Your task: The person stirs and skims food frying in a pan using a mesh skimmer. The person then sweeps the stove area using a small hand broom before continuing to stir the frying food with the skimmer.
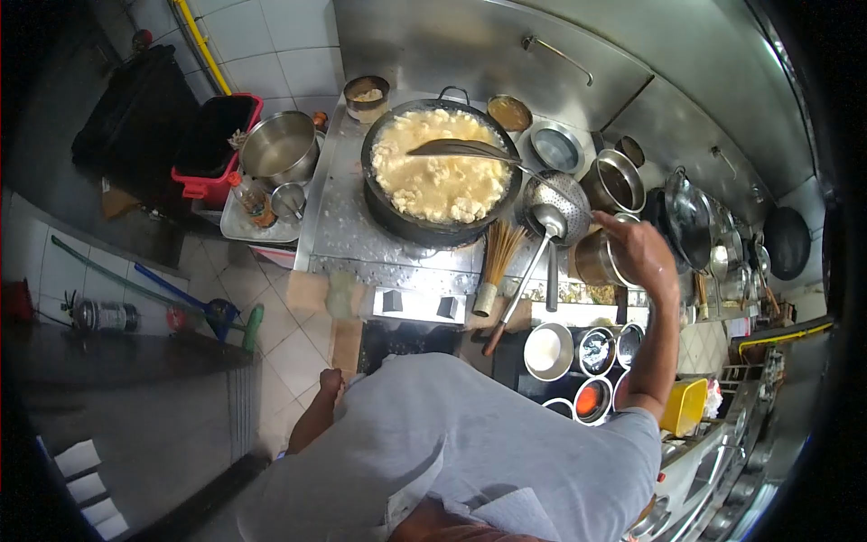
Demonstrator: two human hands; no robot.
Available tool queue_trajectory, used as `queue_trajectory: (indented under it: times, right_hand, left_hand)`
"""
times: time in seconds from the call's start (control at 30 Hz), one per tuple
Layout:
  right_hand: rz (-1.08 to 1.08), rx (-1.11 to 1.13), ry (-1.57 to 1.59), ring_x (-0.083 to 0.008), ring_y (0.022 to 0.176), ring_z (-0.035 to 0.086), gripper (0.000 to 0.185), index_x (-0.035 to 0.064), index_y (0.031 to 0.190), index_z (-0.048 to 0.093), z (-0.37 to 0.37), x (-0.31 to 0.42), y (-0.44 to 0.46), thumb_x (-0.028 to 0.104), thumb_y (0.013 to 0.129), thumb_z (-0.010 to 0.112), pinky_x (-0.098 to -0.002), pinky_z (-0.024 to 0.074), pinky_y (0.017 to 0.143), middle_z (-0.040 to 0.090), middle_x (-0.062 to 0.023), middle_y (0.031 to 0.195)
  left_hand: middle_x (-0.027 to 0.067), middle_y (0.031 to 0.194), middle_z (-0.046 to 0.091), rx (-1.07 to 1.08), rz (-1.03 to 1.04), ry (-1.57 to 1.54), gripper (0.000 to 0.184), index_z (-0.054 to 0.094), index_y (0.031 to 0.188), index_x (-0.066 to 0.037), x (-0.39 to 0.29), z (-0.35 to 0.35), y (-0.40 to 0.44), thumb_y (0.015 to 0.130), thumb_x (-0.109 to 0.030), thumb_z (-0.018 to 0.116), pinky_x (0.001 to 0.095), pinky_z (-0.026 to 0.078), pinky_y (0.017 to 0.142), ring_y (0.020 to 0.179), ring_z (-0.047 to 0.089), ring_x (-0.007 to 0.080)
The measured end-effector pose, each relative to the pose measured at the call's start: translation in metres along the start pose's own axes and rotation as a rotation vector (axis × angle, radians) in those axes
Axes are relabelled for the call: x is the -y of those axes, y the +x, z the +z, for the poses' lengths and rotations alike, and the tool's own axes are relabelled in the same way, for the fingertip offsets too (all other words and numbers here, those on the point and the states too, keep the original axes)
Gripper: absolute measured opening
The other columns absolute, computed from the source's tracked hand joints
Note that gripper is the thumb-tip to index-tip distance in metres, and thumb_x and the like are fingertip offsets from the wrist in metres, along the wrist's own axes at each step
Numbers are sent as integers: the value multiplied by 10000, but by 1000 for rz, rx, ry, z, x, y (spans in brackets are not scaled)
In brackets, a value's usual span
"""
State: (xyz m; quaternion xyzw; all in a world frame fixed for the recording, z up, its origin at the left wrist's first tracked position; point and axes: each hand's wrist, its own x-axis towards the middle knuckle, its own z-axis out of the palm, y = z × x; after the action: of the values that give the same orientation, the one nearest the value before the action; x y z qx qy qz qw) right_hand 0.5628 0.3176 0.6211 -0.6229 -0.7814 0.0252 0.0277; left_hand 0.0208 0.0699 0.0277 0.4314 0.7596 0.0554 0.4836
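My right hand [637,248] is closed around the handle end of a long wok spatula [461,148]. Its dark, broad blade lies across the top of a large black pot [420,233], which is full of pale, lumpy pieces in cloudy liquid [433,185]. Under the spatula's handle rest a perforated skimmer [560,191] and a metal ladle [547,219] with a wooden grip. Beside them, a bamboo brush [497,262] leans at the pot's right. My left hand [331,381] hangs low by my side, curled into a fist and away from the stove.
Seasoning containers [548,351] stand at the counter's front right. Metal pots [615,181] and woks [688,221] line the right side. A steel pot [278,149] and a bottle [253,200] sit on a tray to the left, near a red bin [203,185].
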Motion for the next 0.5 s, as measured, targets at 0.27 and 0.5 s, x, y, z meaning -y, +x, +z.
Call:
queue_trajectory:
  times: [0.27, 0.5]
  right_hand:
    - [-96, 40, -375, -321, 704, 662, 373, 189, 1195, 640, -66, 19, 36, 67, 856, 541, -438, 529, 663, 679, -156, 803]
    - [-220, 95, -578, -337, 677, 648, 393, 204, 1136, 678, -21, 28, 98, 28, 808, 552, -429, 528, 661, 653, -170, 768]
  left_hand:
    - [138, 606, 625, -122, 307, 247, 230, 633, 662, -55, 15, 17, -10, 820, -190, 533, 416, 469, 532, 540, 612, 245]
    - [166, 644, 626, -136, 288, 74, 233, 616, 665, -32, 22, 31, -13, 821, -173, 516, 411, 466, 545, 555, 601, 276]
